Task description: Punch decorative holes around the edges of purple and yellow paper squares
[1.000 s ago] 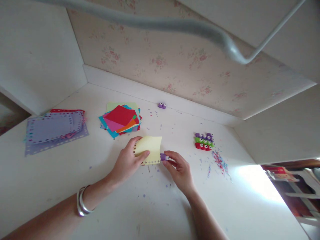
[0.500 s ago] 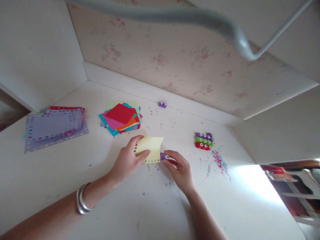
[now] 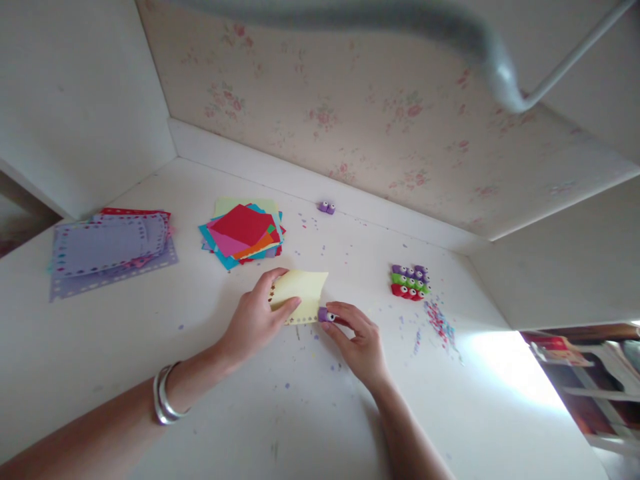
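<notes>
My left hand (image 3: 263, 307) grips a pale yellow sheet of paper (image 3: 303, 291) by its left side, thumb on top. Small punched shapes run along the sheet's left and lower edges. Between the thumb and fingers of my right hand (image 3: 357, 337) is a small purple craft punch (image 3: 325, 315) with a white and black knob. It sits at the lower right corner of the sheet, over its edge. How far the paper goes into the punch's slot I cannot tell.
Coloured paper sheets (image 3: 243, 233) lie stacked beyond my left hand. Punched purple sheets (image 3: 110, 247) are at far left. Several purple, green and red punches (image 3: 410, 281) stand in rows at right, beside scattered paper bits (image 3: 440, 323). Two purple punches (image 3: 327, 208) stand near the wall.
My right hand has shifted the purple punch slightly left, onto the sheet's corner, and its knob has turned a little toward me. The left hand keeps the same hold on the paper.
</notes>
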`<control>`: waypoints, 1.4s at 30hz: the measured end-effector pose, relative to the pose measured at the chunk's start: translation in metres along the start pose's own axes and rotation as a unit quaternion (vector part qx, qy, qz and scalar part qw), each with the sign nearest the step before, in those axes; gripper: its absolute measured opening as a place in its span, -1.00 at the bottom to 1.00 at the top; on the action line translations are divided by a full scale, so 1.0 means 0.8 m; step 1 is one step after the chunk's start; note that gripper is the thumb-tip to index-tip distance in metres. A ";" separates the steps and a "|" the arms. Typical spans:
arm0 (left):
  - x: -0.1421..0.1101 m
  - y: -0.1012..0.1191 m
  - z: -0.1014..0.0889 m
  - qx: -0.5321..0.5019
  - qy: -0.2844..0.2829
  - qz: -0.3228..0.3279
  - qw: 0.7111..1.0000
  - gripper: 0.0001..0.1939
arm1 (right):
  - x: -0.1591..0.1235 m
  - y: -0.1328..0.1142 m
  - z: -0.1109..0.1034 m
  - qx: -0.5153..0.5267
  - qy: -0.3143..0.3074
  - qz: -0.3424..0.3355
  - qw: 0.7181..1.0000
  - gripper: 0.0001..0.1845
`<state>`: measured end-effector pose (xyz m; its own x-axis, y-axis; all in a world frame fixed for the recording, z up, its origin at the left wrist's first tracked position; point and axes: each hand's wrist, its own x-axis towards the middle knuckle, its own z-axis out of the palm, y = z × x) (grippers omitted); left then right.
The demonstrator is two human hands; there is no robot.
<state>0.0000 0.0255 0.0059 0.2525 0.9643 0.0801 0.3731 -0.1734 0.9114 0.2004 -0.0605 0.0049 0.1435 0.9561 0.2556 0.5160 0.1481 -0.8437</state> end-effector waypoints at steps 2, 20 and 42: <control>0.000 0.000 0.000 0.002 0.001 -0.001 1.000 -0.52 | -0.001 -0.001 0.000 -0.016 -0.006 -0.007 1.000 -0.79; -0.007 -0.010 0.006 0.165 -0.017 0.201 0.965 -0.28 | 0.009 0.002 -0.001 -0.057 -0.053 0.000 0.997 -0.78; -0.022 -0.015 0.009 0.274 -0.129 0.232 0.924 -0.64 | 0.043 0.002 -0.011 -0.005 -0.199 0.135 0.971 -0.79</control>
<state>-0.0023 0.0091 -0.0092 0.6771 0.6933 0.2465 0.5497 -0.6994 0.4568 0.2137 -0.0301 0.0167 -0.0621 0.9818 -0.1795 0.5130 -0.1229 -0.8496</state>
